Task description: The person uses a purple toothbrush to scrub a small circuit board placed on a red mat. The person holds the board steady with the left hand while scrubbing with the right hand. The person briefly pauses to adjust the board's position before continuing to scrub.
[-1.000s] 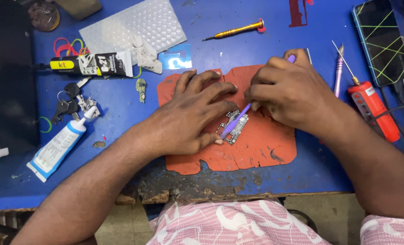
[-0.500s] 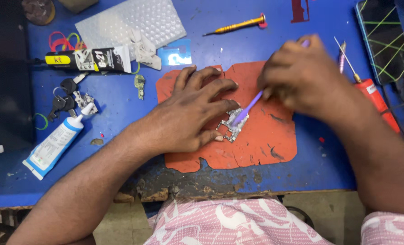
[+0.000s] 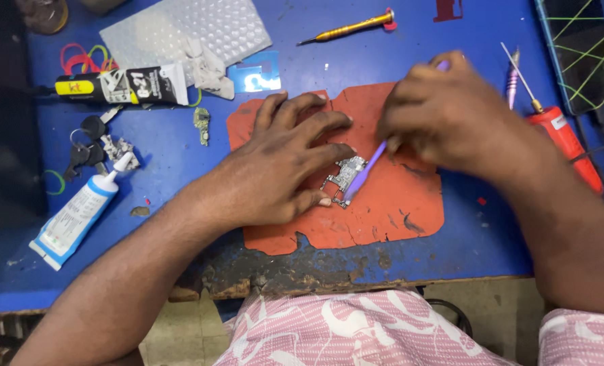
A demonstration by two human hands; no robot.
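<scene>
Surface: blue worktable (image 3: 180, 169) is lying under everything, its near edge worn and chipped; an orange work mat (image 3: 397, 203) with cracked borders is sitting on it in front of the person.
Board: a small circuit board (image 3: 345, 177) is resting near the middle of the orange mat, touching the fingertips of one hand and the tip of the tool.
Left hand: the left hand (image 3: 282, 169) is lying flat on the mat with fingers spread, thumb and forefinger pressing at the board's left edge to pin it.
Right hand: the right hand (image 3: 444, 115) is curling shut around a thin purple tool (image 3: 364, 175), pinching it like a pen; the tool's tip is touching the board's right side.
Around: a white and blue tube (image 3: 75, 215) and a bunch of keys (image 3: 85, 146) are lying well to the left; a black and white tube (image 3: 122, 85) is sitting beside a sheet of bubble wrap (image 3: 187, 30); a yellow screwdriver (image 3: 349, 27) is lying at the far edge; a red-handled tool (image 3: 563, 139) is resting just right of the mat.
Risk: the board is being held only by fingertip pressure, so a hard push from the tool could be sliding or flipping it off the mat; the tip skidding could be scraping small parts or jabbing the thumb close beside it.
</scene>
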